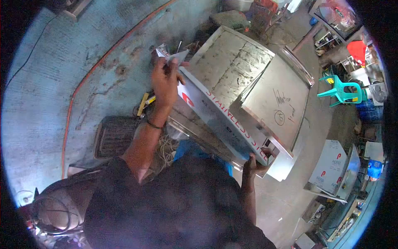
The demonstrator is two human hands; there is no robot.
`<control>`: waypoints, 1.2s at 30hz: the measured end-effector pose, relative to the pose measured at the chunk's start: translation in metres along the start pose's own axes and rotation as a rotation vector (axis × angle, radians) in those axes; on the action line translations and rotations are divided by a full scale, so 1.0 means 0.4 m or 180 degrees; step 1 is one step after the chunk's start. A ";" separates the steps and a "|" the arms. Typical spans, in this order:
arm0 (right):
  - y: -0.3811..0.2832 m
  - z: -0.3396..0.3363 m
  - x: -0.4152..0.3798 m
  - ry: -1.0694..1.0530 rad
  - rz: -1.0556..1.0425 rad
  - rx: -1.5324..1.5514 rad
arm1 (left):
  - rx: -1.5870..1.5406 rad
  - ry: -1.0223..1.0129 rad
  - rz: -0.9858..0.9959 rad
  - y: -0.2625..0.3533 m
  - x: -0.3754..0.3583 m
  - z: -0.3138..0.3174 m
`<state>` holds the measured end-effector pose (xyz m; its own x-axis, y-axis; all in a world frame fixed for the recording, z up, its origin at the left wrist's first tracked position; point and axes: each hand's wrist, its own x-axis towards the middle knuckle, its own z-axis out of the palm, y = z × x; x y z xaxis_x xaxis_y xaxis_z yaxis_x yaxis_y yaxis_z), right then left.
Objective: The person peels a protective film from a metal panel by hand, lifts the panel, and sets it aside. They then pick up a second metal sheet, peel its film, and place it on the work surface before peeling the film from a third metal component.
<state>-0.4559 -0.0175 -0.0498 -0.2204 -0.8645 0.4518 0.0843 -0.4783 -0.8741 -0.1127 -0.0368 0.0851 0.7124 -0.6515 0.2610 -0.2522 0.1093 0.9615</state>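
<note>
A long bent stainless steel sheet piece [222,118], printed with red "STAINLESS STEEL" letters on its film, is held slantwise before me. My left hand [166,79] is closed on its upper left end, by a white, angled corner flap. At the lower right end, my right hand [258,166] grips near a cut-out, thumb on the near face and the other fingers mostly hidden. Behind the piece is a scuffed metal bench top [232,62]. Another steel sheet [277,103] lies over its right part, with handwriting and a circled number on it.
A teal plastic chair [343,91] stands to the right. Lower right are film-covered panels [331,164] with red logos. An orange hose or cable [83,85] runs along the blue wall at left. Tangled pale cord [166,151] lies beneath the bench's near side.
</note>
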 end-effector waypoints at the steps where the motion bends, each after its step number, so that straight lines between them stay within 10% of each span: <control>1: 0.000 -0.003 -0.001 0.0011 0.0011 0.0008 | -0.0039 0.0289 0.0167 -0.003 -0.007 -0.001; 14: -0.005 -0.018 0.024 0.0071 0.0847 -0.0170 | 0.0876 -0.0214 -0.0463 -0.040 -0.118 0.055; 23: 0.091 -0.093 0.011 -0.1028 -0.0739 -0.1839 | 0.1000 -0.0372 -0.0495 -0.059 -0.128 0.054; 29: 0.022 -0.006 0.042 -0.0075 0.0267 -0.0528 | 0.1073 -0.0418 0.0325 -0.096 -0.147 0.073; 33: 0.090 -0.053 0.002 0.0010 0.0186 -0.0410 | 0.0930 -0.0150 -0.0508 -0.068 -0.100 0.045; 36: 0.106 -0.053 0.002 -0.0083 -0.0023 -0.0352 | 0.1253 -0.0625 0.0448 -0.055 -0.152 0.079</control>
<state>-0.4730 -0.0352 -0.0902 -0.1952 -0.8655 0.4612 -0.0251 -0.4657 -0.8846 -0.1712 -0.0236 0.0456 0.5253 -0.7848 0.3288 -0.5943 -0.0619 0.8018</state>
